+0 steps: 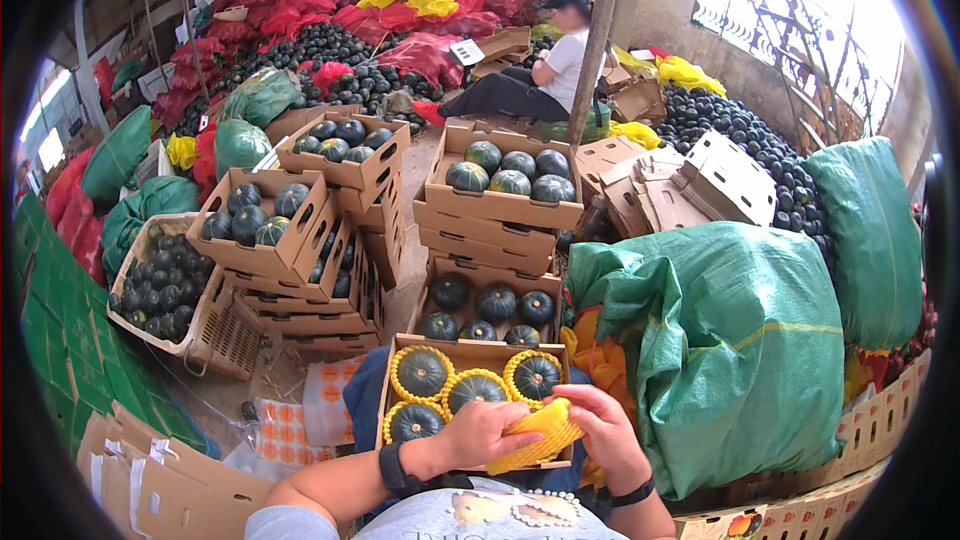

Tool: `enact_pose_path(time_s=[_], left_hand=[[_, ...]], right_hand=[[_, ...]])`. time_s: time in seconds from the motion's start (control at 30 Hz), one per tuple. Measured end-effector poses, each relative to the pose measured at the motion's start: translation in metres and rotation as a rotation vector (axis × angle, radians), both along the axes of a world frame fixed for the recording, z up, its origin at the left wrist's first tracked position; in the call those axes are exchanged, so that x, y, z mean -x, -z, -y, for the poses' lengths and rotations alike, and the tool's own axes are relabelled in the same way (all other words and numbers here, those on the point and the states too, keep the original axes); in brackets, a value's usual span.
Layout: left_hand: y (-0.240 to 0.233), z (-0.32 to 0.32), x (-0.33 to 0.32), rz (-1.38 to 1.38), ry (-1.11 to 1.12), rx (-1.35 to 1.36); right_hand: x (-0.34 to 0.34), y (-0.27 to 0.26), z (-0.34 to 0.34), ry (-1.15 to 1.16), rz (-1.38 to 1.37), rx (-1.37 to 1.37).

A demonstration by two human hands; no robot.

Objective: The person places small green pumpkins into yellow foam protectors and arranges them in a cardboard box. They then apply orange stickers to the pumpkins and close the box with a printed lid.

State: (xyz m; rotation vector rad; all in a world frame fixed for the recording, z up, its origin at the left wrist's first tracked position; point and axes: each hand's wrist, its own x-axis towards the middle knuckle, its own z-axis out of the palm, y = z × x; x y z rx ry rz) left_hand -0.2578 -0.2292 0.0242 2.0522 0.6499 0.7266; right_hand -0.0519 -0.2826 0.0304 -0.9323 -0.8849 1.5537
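Low in front of my chest, my left hand point(489, 435) grips one side of a yellow foam net sleeve point(536, 439). My right hand point(598, 424) holds its other edge with thumb and fingers. Whether anything sits inside this sleeve cannot be seen. Beneath both hands is an open cardboard box point(480, 347) on my lap. Several dark green squashes lie in it, each ringed by a yellow foam net; one squash point(421, 373) is at the back left, another point(537, 377) at the back right. My forearms and the sleeve hide the box's near right part.
Just beyond, another carton point(491, 272) holds bare squashes. Stacked cartons point(499, 202) rise behind it and at left point(259, 229). A plastic crate point(196, 341) of small squashes stands left. Bulky green sacks point(735, 345) crowd the right. A person point(566, 64) sits farther back beside a pole point(596, 45).
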Motion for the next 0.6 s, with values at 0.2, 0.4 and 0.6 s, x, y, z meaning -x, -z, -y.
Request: enact_pose_path(time_s=[0.2, 0.4, 0.6], left_hand=[[0.002, 0.005, 0.002, -0.051, -0.188, -0.394], [0.002, 0.011, -0.014, 0.13, -0.431, -0.401], [0.031, 0.0, 0.01, 0.448, 0.095, 0.966]], right_hand=[[0.013, 0.044, -0.011, -0.248, 0.341, -0.119], [0.067, 0.052, -0.015, 0.506, -0.144, -0.23], [0.036, 0.054, -0.022, 0.117, -0.44, 0.184]])
